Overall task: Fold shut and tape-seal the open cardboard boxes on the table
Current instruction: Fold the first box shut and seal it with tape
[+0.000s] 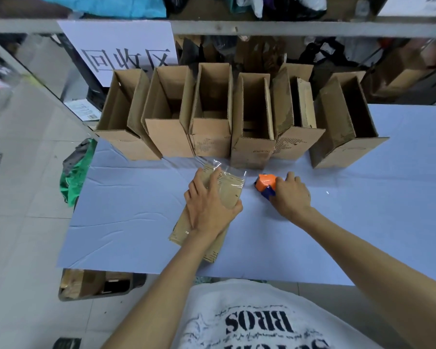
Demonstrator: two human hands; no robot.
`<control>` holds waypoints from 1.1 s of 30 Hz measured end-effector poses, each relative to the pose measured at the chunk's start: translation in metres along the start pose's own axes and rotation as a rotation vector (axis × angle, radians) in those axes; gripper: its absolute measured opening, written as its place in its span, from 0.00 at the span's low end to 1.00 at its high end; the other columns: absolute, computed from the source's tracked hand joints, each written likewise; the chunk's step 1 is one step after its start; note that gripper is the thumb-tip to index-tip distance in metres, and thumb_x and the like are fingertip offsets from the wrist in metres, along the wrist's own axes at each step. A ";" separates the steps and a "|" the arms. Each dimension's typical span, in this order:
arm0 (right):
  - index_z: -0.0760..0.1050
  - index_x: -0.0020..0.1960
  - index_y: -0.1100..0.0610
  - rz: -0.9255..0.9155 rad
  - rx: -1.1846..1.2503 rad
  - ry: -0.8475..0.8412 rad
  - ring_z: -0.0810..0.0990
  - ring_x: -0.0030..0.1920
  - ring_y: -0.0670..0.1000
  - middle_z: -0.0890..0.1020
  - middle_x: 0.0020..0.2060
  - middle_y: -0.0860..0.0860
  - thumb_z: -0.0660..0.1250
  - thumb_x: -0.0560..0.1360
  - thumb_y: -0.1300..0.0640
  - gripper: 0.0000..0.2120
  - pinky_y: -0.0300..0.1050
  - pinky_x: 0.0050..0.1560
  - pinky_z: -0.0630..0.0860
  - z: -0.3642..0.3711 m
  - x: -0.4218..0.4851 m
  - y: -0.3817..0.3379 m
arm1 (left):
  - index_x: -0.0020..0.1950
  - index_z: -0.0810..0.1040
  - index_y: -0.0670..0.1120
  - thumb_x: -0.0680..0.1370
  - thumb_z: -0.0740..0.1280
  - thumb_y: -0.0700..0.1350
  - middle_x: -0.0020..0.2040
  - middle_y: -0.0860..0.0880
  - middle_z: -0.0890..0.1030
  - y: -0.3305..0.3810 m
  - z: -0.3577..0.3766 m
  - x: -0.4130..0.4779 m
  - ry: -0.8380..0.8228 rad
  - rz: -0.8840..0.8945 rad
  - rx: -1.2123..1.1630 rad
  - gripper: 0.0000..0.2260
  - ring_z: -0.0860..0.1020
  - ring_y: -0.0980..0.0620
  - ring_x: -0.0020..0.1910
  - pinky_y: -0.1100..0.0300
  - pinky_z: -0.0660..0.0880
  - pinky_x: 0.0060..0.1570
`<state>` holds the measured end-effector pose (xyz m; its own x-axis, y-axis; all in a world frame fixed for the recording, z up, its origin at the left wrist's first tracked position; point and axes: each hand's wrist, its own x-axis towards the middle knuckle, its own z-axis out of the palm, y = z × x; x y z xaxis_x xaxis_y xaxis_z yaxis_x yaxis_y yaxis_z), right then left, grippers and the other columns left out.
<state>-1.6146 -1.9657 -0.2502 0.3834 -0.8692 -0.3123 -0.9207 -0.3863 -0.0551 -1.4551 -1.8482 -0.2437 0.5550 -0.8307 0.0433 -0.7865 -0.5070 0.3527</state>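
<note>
**Near to far.** A white printed shirt (249,311) is filling the lower edge, with its lettering cut off by the frame. Both bare forearms are reaching forward over the blue-covered table (136,210).

The left hand (212,202) is lying palm-down on the closed box (230,191). Its fingers are spread and nearly straight, pressing on the top, and the thumb is lying along the box's right edge. Hand and forearm are hiding much of the lid.

Just right of the closed box, the right hand (291,196) is gripping an orange-and-blue tape dispenser (265,184) with its fingers curled over it. The palm is hiding the roll.

At the far end of the closed box, a loose piece of clear tape (233,171) is standing up. Whether it is reaching the dispenser cannot be told.

Beyond the closed box, six open boxes (212,137) are standing in a row with their flaps upright. Behind them a white sign (121,46) is showing, partly covered by the boxes.
</note>
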 end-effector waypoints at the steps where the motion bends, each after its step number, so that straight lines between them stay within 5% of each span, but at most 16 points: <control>1: 0.73 0.58 0.63 -0.027 0.111 0.023 0.75 0.54 0.62 0.75 0.54 0.60 0.63 0.78 0.54 0.14 0.50 0.47 0.71 -0.008 0.000 -0.003 | 0.73 0.64 0.51 0.62 0.70 0.67 0.70 0.44 0.68 0.002 -0.001 0.000 0.007 -0.031 -0.016 0.43 0.70 0.43 0.61 0.50 0.68 0.56; 6: 0.79 0.43 0.59 -0.071 0.753 -0.105 0.81 0.41 0.53 0.84 0.37 0.54 0.70 0.74 0.48 0.13 0.48 0.42 0.75 -0.034 -0.007 -0.035 | 0.79 0.47 0.43 0.59 0.78 0.64 0.69 0.44 0.64 0.023 -0.011 0.005 -0.137 -0.257 -0.137 0.61 0.66 0.43 0.66 0.51 0.65 0.61; 10: 0.82 0.42 0.58 -0.007 0.964 0.058 0.83 0.36 0.46 0.84 0.33 0.50 0.74 0.71 0.52 0.09 0.44 0.40 0.77 -0.045 -0.014 -0.053 | 0.79 0.45 0.41 0.61 0.78 0.63 0.71 0.43 0.60 0.033 -0.027 0.006 -0.127 -0.338 -0.369 0.60 0.61 0.42 0.69 0.48 0.64 0.64; 13: 0.83 0.41 0.59 -0.020 1.055 0.117 0.83 0.33 0.48 0.84 0.33 0.52 0.73 0.72 0.55 0.06 0.46 0.36 0.81 -0.062 -0.016 -0.046 | 0.77 0.57 0.45 0.68 0.77 0.55 0.68 0.49 0.64 0.026 -0.038 0.004 -0.028 -0.353 -0.690 0.45 0.65 0.49 0.68 0.55 0.67 0.65; 16: 0.80 0.48 0.60 -0.088 1.171 0.120 0.83 0.35 0.48 0.85 0.36 0.54 0.75 0.71 0.59 0.08 0.38 0.33 0.79 -0.075 -0.022 -0.038 | 0.65 0.69 0.49 0.75 0.72 0.43 0.62 0.50 0.74 0.020 -0.052 0.003 0.130 -0.381 -0.962 0.21 0.76 0.55 0.58 0.70 0.73 0.52; 18: 0.79 0.51 0.58 -0.130 1.210 0.118 0.84 0.36 0.47 0.84 0.37 0.52 0.75 0.71 0.60 0.11 0.38 0.34 0.79 -0.078 -0.025 -0.035 | 0.59 0.71 0.49 0.76 0.71 0.41 0.57 0.48 0.78 0.018 -0.058 0.007 0.182 -0.387 -1.024 0.15 0.78 0.57 0.51 0.75 0.73 0.45; 24: 0.79 0.50 0.53 -0.269 1.187 0.126 0.83 0.37 0.47 0.85 0.38 0.49 0.75 0.71 0.59 0.09 0.40 0.37 0.80 -0.074 -0.029 -0.024 | 0.52 0.75 0.52 0.76 0.72 0.40 0.49 0.54 0.80 0.009 -0.066 0.015 0.115 -0.270 -0.956 0.10 0.78 0.67 0.42 0.75 0.72 0.41; 30: 0.80 0.49 0.53 -0.378 1.008 0.206 0.80 0.42 0.45 0.80 0.42 0.48 0.75 0.71 0.58 0.08 0.40 0.41 0.78 -0.068 -0.030 -0.021 | 0.51 0.75 0.55 0.75 0.72 0.41 0.50 0.50 0.77 -0.012 -0.077 0.021 -0.045 -0.014 -0.753 0.11 0.77 0.62 0.43 0.72 0.74 0.41; 33: 0.82 0.49 0.51 -0.442 0.888 0.281 0.78 0.47 0.44 0.77 0.45 0.44 0.72 0.71 0.47 0.10 0.35 0.46 0.74 -0.067 -0.031 -0.022 | 0.54 0.77 0.52 0.76 0.71 0.45 0.50 0.53 0.75 -0.024 -0.084 0.024 -0.098 0.148 -0.598 0.09 0.78 0.59 0.46 0.66 0.77 0.47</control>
<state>-1.6019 -1.9508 -0.1758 0.5991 -0.7896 0.1329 -0.3712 -0.4209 -0.8276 -1.4001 -1.8363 -0.1725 0.4025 -0.9137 0.0558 -0.5495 -0.1925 0.8130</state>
